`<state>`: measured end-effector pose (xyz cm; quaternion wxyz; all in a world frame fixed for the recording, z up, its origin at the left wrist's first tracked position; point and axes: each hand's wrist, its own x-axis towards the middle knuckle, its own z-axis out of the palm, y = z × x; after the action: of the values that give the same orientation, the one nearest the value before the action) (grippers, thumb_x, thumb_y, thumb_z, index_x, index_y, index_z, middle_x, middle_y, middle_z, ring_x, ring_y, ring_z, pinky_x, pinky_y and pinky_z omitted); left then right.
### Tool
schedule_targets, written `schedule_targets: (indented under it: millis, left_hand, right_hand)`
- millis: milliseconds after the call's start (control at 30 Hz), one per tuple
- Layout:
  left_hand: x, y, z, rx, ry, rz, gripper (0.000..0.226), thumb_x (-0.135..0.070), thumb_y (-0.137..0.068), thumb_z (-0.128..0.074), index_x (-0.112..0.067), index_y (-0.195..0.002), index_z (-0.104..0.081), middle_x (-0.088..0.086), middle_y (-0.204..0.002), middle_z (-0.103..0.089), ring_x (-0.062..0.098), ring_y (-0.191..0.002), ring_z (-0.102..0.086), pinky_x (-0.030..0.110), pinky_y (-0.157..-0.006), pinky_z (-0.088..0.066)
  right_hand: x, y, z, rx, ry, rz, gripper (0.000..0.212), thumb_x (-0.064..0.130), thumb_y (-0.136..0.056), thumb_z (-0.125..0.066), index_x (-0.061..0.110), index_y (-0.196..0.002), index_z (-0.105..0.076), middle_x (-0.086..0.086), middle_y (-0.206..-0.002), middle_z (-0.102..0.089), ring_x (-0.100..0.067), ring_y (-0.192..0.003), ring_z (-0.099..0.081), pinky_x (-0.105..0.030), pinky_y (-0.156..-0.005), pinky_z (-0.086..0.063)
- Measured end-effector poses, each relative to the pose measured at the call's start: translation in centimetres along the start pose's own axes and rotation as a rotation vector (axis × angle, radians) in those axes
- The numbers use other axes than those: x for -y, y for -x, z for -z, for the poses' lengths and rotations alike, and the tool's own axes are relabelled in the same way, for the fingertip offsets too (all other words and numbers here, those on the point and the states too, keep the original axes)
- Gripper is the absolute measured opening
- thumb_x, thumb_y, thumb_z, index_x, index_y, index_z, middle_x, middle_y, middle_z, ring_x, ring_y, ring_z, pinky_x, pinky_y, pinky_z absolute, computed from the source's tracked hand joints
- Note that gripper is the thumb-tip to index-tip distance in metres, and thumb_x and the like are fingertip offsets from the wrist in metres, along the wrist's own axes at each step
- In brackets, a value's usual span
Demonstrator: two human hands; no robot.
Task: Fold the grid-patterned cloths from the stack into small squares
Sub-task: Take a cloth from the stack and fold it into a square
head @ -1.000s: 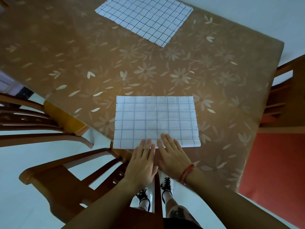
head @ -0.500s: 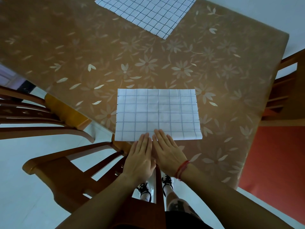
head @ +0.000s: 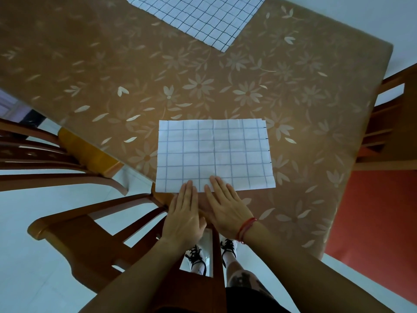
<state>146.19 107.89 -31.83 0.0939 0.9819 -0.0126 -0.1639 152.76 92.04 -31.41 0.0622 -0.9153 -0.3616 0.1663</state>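
A white grid-patterned cloth [head: 214,154] lies flat as a rectangle near the table's front edge, folded once. My left hand [head: 184,214] and my right hand [head: 225,206] lie side by side, palms down and fingers straight. Their fingertips press on the cloth's near edge around its middle. A red string is tied round my right wrist. At the far side of the table lies the stack of grid-patterned cloths [head: 200,16], cut off by the top of the view.
The table [head: 304,109] has a brown flower-patterned cover under a glossy sheet. Wooden chairs stand at the left [head: 45,154], just below my hands [head: 90,233] and at the right edge [head: 397,123]. A red floor patch [head: 379,222] lies at the right.
Both hands have stayed flat on the cloth's near edge, with fingertips sliding slightly back toward me. The view has shifted a little, and the cloth lies unchanged.
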Motion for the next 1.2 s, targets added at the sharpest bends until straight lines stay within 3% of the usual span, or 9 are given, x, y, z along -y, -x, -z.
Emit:
schedule_targets:
  millis: [233, 400, 633, 733, 833, 967, 1067, 1100, 1200]
  left_hand:
    - [2.1, 1.1, 0.6, 0.045, 0.062, 0.116, 0.087, -0.048, -0.090, -0.039, -0.010, -0.153, 0.007, 0.018, -0.158, 0.018, 0.033, -0.145, 0.019, 0.045, -0.115, 0.000]
    - [2.5, 1.4, 1.0, 0.090, 0.205, 0.200, 0.088, -0.046, -0.094, -0.047, -0.015, -0.153, 0.011, 0.017, -0.155, 0.030, 0.035, -0.144, 0.021, 0.048, -0.116, -0.012]
    - [3.0, 1.3, 1.7, 0.043, 0.205, 0.214, 0.084, -0.041, -0.095, -0.048, -0.002, -0.153, -0.002, 0.020, -0.158, 0.017, 0.032, -0.146, 0.016, 0.047, -0.119, -0.014]
    - [2.7, 0.7, 2.0, -0.019, 0.156, 0.175, 0.077, -0.038, -0.093, -0.051, -0.003, -0.152, -0.015, 0.021, -0.160, 0.004, 0.034, -0.147, 0.008, 0.049, -0.116, -0.017]
    - [2.1, -0.6, 2.7, -0.083, 0.114, 0.054, 0.067, -0.035, -0.091, -0.054, -0.008, -0.148, -0.031, 0.022, -0.159, -0.012, 0.039, -0.147, -0.007, 0.051, -0.112, -0.020]
    - [1.1, -2.1, 2.7, -0.064, 0.101, -0.083, 0.059, -0.029, -0.090, -0.061, -0.011, -0.143, -0.043, 0.021, -0.155, -0.026, 0.041, -0.143, -0.021, 0.057, -0.108, -0.033]
    - [0.9, -2.4, 2.3, -0.027, 0.116, -0.106, 0.060, -0.030, -0.091, -0.060, -0.012, -0.145, -0.040, 0.019, -0.156, -0.024, 0.040, -0.145, -0.018, 0.055, -0.111, -0.031]
    - [0.9, -2.3, 2.2, -0.025, 0.119, -0.103, 0.061, -0.030, -0.091, -0.059, -0.012, -0.146, -0.038, 0.019, -0.157, -0.023, 0.039, -0.145, -0.016, 0.054, -0.112, -0.029]
    - [0.8, -2.3, 2.1, -0.029, 0.131, -0.099, 0.063, -0.029, -0.093, -0.057, -0.013, -0.148, -0.034, 0.017, -0.159, -0.018, 0.036, -0.147, -0.010, 0.052, -0.113, -0.024]
  right_hand:
    - [-2.6, 2.5, 0.3, 0.019, 0.004, -0.118, 0.073, 0.057, -0.098, -0.015, 0.005, -0.150, -0.019, -0.022, -0.157, -0.004, -0.034, -0.146, -0.003, -0.047, -0.118, -0.015]
    - [-6.1, 4.8, 0.8, 0.025, -0.031, -0.259, 0.071, 0.050, -0.098, -0.023, 0.004, -0.150, -0.011, -0.021, -0.157, 0.002, -0.031, -0.144, 0.007, -0.046, -0.119, -0.012]
    - [-8.3, 6.3, 1.3, 0.082, -0.044, -0.411, 0.083, 0.058, -0.092, -0.016, 0.001, -0.150, -0.003, -0.018, -0.158, 0.009, -0.030, -0.147, 0.008, -0.039, -0.117, 0.000]
    - [-8.1, 5.8, 2.3, 0.043, -0.107, -0.428, 0.076, 0.050, -0.093, -0.035, 0.003, -0.150, -0.017, -0.020, -0.157, -0.007, -0.036, -0.146, -0.009, -0.046, -0.117, -0.019]
    - [-8.7, 4.8, 3.6, -0.164, -0.281, -0.562, 0.057, 0.030, -0.085, -0.055, 0.007, -0.136, -0.045, -0.020, -0.132, -0.046, -0.036, -0.119, -0.045, -0.045, -0.094, -0.046]
    - [-9.5, 3.5, 7.2, -0.249, -0.647, -0.931, 0.028, 0.018, -0.084, -0.054, 0.014, -0.110, -0.063, -0.018, -0.103, -0.064, -0.033, -0.097, -0.057, -0.031, -0.077, -0.045]
    - [-10.5, 3.1, 8.9, -0.105, -0.922, -1.142, 0.016, 0.007, -0.088, -0.052, -0.005, -0.096, -0.060, -0.028, -0.120, -0.059, -0.042, -0.116, -0.053, -0.040, -0.096, -0.044]
    - [-10.7, 2.7, 9.1, -0.111, -0.930, -1.150, 0.015, 0.012, -0.085, -0.055, -0.002, -0.089, -0.058, -0.026, -0.117, -0.060, -0.041, -0.115, -0.055, -0.040, -0.095, -0.044]
    - [-11.4, 1.1, 9.2, -0.196, -0.998, -1.131, 0.026, 0.034, -0.072, -0.058, 0.015, -0.090, -0.056, -0.011, -0.091, -0.067, -0.030, -0.077, -0.064, -0.034, -0.066, -0.054]
